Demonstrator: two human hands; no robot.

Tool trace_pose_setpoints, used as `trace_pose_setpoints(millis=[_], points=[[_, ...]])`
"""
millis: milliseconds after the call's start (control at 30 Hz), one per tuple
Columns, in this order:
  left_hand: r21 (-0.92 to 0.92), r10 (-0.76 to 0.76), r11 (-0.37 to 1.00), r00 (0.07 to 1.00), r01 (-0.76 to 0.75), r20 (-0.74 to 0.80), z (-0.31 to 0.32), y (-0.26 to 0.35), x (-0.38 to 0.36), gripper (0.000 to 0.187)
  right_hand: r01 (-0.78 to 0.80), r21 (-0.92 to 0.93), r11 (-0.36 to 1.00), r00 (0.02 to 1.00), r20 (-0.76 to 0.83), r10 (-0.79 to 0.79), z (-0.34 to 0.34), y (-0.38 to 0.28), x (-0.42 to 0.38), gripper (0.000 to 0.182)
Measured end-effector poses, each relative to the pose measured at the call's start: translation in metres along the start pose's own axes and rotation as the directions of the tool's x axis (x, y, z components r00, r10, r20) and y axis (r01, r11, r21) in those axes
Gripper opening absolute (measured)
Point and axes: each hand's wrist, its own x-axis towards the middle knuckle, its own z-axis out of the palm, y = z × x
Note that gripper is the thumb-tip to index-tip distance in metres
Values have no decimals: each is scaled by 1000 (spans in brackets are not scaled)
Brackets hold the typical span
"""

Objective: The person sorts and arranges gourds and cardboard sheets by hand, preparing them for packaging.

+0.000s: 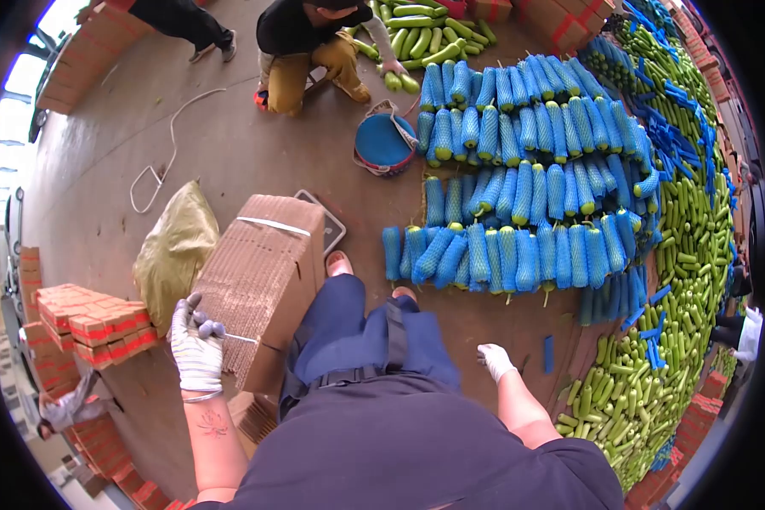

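Observation:
My gloved left hand [196, 342] grips the white plastic strap [240, 337] at the near edge of a bound bundle of flat corrugated cardboard [263, 272], which leans against my left leg. A second white strap [273, 225] crosses the bundle's far end. My gloved right hand [494, 360] hangs loose beside my right thigh with fingers slightly curled, holding nothing. Both my feet stand on the brown floor next to rows of green gourds in blue foam nets [518, 195].
A person in a black top and mustard trousers [314, 47] crouches ahead by bare green gourds [416, 38]. A blue bucket [384, 140], a scale [331, 228] behind the bundle, a yellow sack [174, 246], red-and-tan boxes [93, 323] at left, a long gourd pile [697, 255] at right.

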Motion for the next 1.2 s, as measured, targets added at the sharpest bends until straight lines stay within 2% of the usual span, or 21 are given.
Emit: trace_pose_setpoints(millis=[133,200,333,433,500,567,633,700,767,800,833,867,900,967,1033,1067,1100,1200], points=[[96,-96,991,994,90,56,33,22,68,30,-41,77,996,999,-7,42,42,-37,-24,30],[141,-148,981,985,134,91,55,22,113,29,49,66,997,999,-27,-47,73,-81,-55,30],[167,-317,941,940,295,128,102,-1,210,22,96,8,995,995,-22,-96,129,-157,-103,31],[177,-391,913,912,368,120,130,-36,290,21,97,84,992,995,-27,-95,157,-168,-122,32],[189,-400,909,905,372,142,146,-52,342,21,99,-123,988,993,-48,-105,168,-171,-141,32],[276,-393,902,896,332,208,159,-60,387,22,26,-210,977,997,-72,-42,173,-170,-158,33],[262,-442,888,861,379,251,160,-61,434,24,-26,-193,981,995,-97,7,170,-151,-166,32],[346,-425,882,857,320,292,150,-64,487,23,-95,-220,971,989,-130,68,171,-148,-175,31],[586,-386,778,908,227,161,147,-77,520,27,-165,-241,956,977,-169,126,169,-141,-176,31],[579,-392,780,907,237,157,138,-86,534,27,-174,-300,938,977,-172,126,167,-140,-173,31],[686,-238,727,925,-34,297,124,-98,546,30,-184,-359,915,977,-172,128,165,-138,-169,30],[734,-105,609,887,-300,450,108,-106,552,35,-181,-326,928,977,-167,132,168,-149,-168,30],[718,-89,632,892,-293,443,100,-109,540,39,-217,-224,950,968,-172,181,178,-169,-168,31],[792,-180,557,894,-251,410,76,-118,515,36,-176,-273,946,979,-149,139,189,-192,-158,32],[869,-337,454,865,-197,373,38,-129,482,34,-106,-286,952,992,-93,82,196,-206,-144,32],[869,-315,415,853,-271,416,0,-154,477,35,-100,-304,948,994,-74,81,202,-217,-137,32],[891,-320,332,852,-308,414,-18,-152,453,34,-93,-321,943,995,-58,79,208,-228,-130,32],[946,-392,256,874,-197,288,-86,-170,396,32,-22,-387,922,999,16,31,227,-256,-111,33]])
